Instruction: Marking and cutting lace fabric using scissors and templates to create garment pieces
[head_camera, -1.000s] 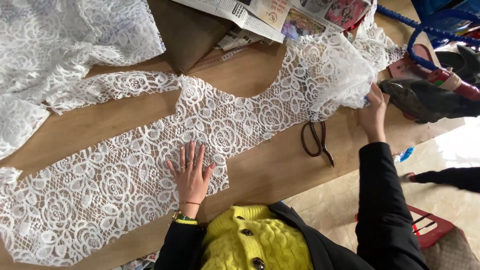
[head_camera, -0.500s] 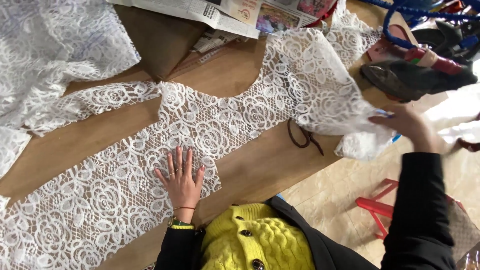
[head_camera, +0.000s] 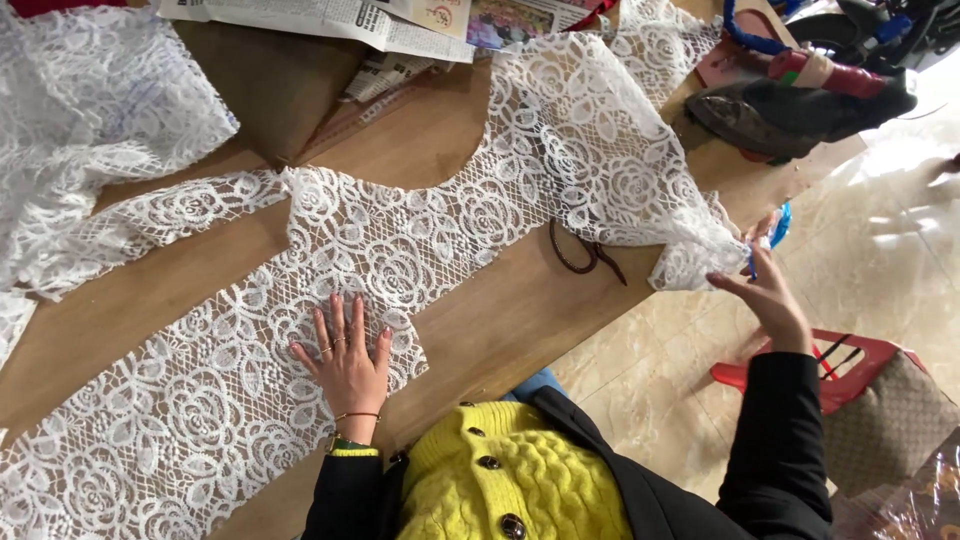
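- White rose-pattern lace panel (head_camera: 420, 240) stretches across the wooden table (head_camera: 500, 330), running 8 to 1 o'clock.
- Left hand (head_camera: 348, 355) flat on it, fingers spread, grip released.
- Right hand (head_camera: 765, 295) at 3 o'clock pinches the lace's hanging corner off the table edge.

white lace fabric (head_camera: 420, 240) with rose pattern on a brown wooden table (head_camera: 500, 330); at six o'clock a yellow cable-knit cardigan (head_camera: 510, 480); at four o'clock a red stool (head_camera: 850, 365).

Head camera, looking steeply down, close over wooden table (head_camera: 500, 330) (single view)
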